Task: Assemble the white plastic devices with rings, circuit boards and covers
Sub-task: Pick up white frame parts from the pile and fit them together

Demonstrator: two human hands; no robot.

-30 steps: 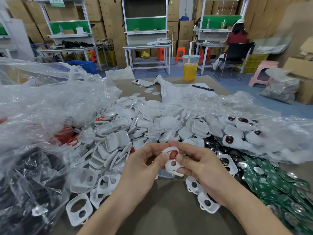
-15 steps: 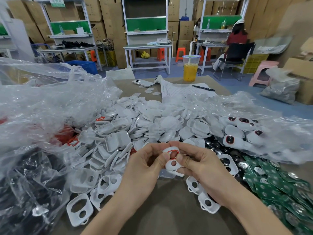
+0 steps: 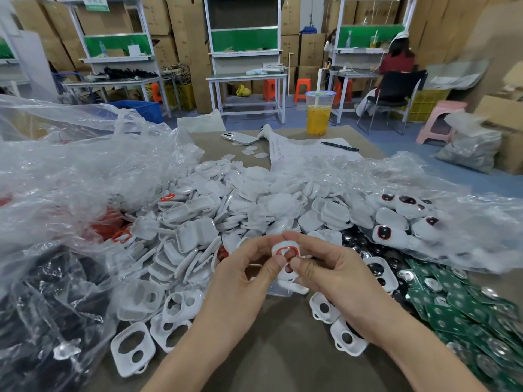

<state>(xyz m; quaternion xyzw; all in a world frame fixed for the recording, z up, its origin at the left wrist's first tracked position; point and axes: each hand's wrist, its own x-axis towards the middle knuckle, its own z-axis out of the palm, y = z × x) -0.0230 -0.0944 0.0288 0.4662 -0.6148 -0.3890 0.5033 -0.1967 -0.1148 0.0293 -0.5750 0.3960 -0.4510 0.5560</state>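
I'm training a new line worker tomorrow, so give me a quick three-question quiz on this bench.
1. True or false: the left hand and right hand together hold one white housing carrying a red ring.
2. The green circuit boards lie on the person's: A left, B right?
3. Fill in: the black pen lies on a ____.
Key: 1 true; 2 B; 3 paper sheet.

Left hand [image 3: 243, 275], right hand [image 3: 331, 273] meet at centre, fingers curled, thumbs pinching white frame [image 3: 284, 245].
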